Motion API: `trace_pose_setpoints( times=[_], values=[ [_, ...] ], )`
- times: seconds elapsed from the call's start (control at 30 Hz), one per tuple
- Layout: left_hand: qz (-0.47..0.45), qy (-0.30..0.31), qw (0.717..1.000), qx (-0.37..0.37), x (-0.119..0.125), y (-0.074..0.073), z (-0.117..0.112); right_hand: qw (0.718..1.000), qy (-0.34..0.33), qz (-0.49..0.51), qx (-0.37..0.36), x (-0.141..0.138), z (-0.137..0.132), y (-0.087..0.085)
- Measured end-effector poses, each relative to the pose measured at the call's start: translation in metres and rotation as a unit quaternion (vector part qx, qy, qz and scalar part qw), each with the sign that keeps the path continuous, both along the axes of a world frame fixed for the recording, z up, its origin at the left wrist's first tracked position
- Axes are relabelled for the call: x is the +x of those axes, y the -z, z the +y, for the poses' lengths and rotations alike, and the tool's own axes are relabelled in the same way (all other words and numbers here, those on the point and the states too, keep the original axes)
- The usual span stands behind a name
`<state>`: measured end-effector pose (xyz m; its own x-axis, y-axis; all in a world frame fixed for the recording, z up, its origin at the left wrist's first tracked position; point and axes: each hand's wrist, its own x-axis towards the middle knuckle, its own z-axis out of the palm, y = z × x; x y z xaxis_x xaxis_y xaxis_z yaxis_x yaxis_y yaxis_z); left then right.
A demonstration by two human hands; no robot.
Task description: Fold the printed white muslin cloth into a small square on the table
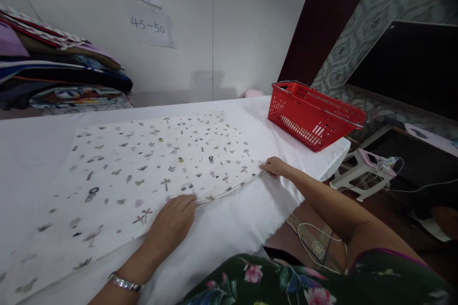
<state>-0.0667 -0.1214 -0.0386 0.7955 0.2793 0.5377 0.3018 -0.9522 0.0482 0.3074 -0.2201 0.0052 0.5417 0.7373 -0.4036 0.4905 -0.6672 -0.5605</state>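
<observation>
A white cloth with small printed motifs (pixel 150 171) lies spread flat on a table covered in white fabric (pixel 229 228). My left hand (pixel 171 223) rests on the cloth's near edge, its fingers closed onto the hem. My right hand (pixel 275 167) pinches the cloth's near right corner, arm stretched out across the table's edge. The cloth appears doubled along that near edge.
A red plastic basket (pixel 315 114) stands at the table's far right corner. A stack of folded fabrics (pixel 60 76) sits at the back left against a white wall with paper notes (pixel 150 24). A white stool (pixel 365 171) and cables lie on the floor to the right.
</observation>
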Motion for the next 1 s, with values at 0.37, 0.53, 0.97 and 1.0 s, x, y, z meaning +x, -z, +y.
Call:
trace_pose_setpoints(
  times=[0.37,0.53,0.97,1.0],
  values=[
    [-0.005,-0.011,1.0,0.012,0.001,-0.004,-0.002,0.992,0.05,0.086,0.072,-0.004,-0.008,-0.007],
    [-0.007,-0.015,1.0,0.011,0.0,-0.011,-0.005,0.984,0.076,0.134,0.093,0.001,-0.015,-0.011],
    [-0.021,-0.06,0.998,-0.024,0.0,-0.041,0.009,0.968,0.035,0.208,0.133,0.003,-0.008,-0.031],
    [-0.025,-0.064,0.997,-0.025,0.0,-0.044,0.01,0.963,0.026,0.226,0.142,0.005,-0.007,-0.032]
  ],
)
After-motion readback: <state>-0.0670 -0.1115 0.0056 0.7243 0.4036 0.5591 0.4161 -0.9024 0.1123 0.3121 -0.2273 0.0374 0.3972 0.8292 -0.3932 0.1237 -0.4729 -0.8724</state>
